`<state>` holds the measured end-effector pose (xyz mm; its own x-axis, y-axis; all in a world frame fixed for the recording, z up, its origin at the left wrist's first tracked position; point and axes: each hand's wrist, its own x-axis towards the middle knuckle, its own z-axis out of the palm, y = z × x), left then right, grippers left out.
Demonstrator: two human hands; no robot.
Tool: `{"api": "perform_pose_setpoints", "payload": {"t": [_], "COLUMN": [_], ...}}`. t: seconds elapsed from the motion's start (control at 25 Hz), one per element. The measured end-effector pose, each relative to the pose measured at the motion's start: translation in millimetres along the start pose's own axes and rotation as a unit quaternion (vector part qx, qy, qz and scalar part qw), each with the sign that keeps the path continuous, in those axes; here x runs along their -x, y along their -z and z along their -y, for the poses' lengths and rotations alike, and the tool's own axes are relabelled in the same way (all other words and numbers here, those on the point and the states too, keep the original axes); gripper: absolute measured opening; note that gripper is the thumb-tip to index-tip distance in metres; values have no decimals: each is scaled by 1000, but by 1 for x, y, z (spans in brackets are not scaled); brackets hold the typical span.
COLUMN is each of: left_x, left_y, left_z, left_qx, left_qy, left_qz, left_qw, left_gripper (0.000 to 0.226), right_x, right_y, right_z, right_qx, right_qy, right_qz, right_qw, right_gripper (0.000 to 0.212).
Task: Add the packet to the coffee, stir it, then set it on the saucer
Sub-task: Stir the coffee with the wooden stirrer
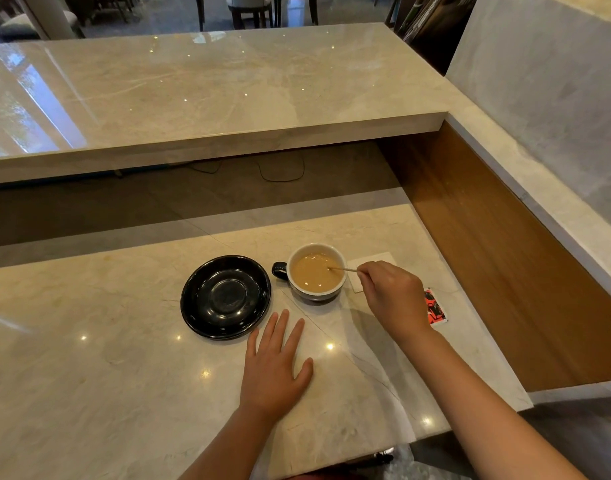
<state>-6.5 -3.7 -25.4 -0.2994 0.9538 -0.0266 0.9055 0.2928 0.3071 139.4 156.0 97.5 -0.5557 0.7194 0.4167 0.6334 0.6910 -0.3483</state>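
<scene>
A white-lined cup with a dark handle (316,273) holds light brown coffee and stands on the marble counter. A thin wooden stir stick (342,269) dips into the coffee at the cup's right side. My right hand (392,297) pinches the stick's outer end, just right of the cup. An empty black saucer (225,297) sits to the left of the cup, apart from it. My left hand (274,367) lies flat on the counter, fingers spread, in front of the saucer and cup. A red and black packet (435,306) lies on the counter, partly hidden behind my right hand.
A white napkin (366,263) lies behind my right hand beside the cup. A raised marble ledge (210,98) runs across the back, with a shadowed recess and cables below. A wooden side panel (505,271) bounds the counter on the right.
</scene>
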Motion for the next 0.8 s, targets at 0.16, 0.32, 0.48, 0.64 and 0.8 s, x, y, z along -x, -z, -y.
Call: {"api": "perform_pose_setpoints", "payload": {"t": [0.16, 0.32, 0.48, 0.64, 0.8], "left_x": [0, 0, 0, 0, 0], "left_y": [1, 1, 0, -1, 0], "left_z": [-1, -2, -1, 0, -1], "left_qx": [3, -2, -6, -6, -1], "left_qy": [-3, -4, 1, 1, -2], "left_qz": [-3, -3, 1, 0, -3], "left_qw": [1000, 1000, 1000, 1000, 1000], "left_gripper": [65, 65, 65, 65, 65], "right_x": [2, 7, 12, 12, 13], "right_y": [12, 8, -3, 3, 16], "right_z": [-5, 7, 18, 15, 1], "right_qx": [13, -42, -128, -191, -215], "right_qy": [-1, -31, -119, -194, -261], "right_qz": [49, 53, 30, -9, -23], "right_qw": [999, 997, 984, 962, 941], "right_gripper": [8, 5, 5, 7, 11]}}
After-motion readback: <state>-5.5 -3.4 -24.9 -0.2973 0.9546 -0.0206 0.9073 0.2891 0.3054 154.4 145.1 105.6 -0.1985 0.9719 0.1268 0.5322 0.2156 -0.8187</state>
